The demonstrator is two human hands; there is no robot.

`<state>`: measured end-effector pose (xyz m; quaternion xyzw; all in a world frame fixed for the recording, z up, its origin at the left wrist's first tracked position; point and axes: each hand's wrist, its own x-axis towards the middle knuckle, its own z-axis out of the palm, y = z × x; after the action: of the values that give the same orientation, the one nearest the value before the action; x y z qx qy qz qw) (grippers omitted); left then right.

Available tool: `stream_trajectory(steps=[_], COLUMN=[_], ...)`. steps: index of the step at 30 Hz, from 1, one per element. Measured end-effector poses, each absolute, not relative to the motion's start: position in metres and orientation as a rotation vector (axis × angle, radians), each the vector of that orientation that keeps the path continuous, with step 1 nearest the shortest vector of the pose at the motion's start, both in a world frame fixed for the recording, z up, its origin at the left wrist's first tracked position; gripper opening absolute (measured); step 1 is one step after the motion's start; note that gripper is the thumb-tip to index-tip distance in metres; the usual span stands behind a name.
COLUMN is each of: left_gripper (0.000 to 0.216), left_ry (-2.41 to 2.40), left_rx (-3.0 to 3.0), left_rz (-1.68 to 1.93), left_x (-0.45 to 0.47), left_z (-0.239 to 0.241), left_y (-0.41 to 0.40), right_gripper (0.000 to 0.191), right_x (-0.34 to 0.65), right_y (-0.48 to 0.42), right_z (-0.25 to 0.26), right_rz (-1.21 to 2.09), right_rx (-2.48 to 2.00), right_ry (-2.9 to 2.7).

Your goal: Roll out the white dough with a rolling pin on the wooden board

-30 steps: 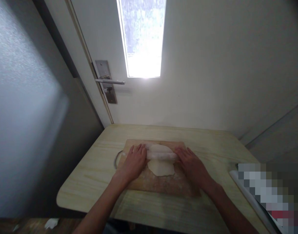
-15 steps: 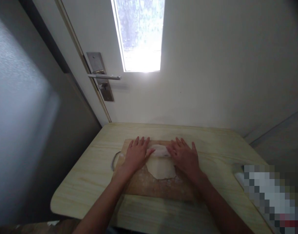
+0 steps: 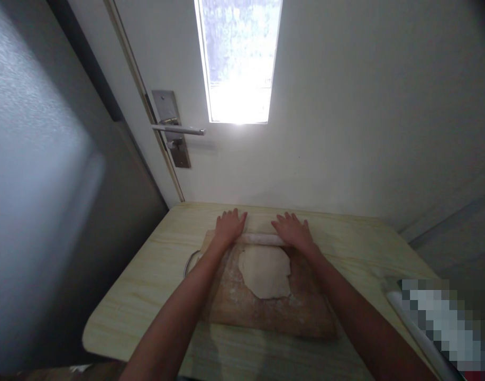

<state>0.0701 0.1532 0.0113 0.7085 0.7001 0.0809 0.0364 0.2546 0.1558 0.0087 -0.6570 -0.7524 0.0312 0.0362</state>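
Observation:
A flattened sheet of pale dough lies on a wooden cutting board dusted with flour. Just beyond the dough's far edge is a pale rolling pin, lying crosswise. My left hand rests over the pin's left end, fingers stretched forward and thumb out to the side. Over its right end lies my right hand, palm down with the fingers spread. Both hands are open on top of the pin, not wrapped round it; the pin's ends are hidden beneath them.
A light wood-patterned table carries the board, which has a metal handle on its left. Behind stands a white door with a lever handle and a bright window. A blurred-out object lies at the right edge.
Both hands have moved forward with the rolling pin, from the dough's far part to past its edge. More of the dough shows now. The view has shifted slightly.

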Motion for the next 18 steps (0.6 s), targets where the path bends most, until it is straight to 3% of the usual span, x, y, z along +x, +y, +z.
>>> stream_trajectory(steps=[8, 18], left_gripper=[0.036, 0.034], left_ry=[2.169, 2.114], left_rx=[2.110, 2.164], left_rz=[0.184, 0.154], left_x=[0.069, 0.067], left_z=[0.008, 0.002], left_y=[0.168, 0.162], right_gripper=[0.046, 0.043], right_x=[0.253, 0.250], right_y=[0.161, 0.143], right_z=[0.003, 0.006], right_rz=[0.090, 0.019], right_rx=[-2.083, -2.070], right_ry=[-2.291, -2.282])
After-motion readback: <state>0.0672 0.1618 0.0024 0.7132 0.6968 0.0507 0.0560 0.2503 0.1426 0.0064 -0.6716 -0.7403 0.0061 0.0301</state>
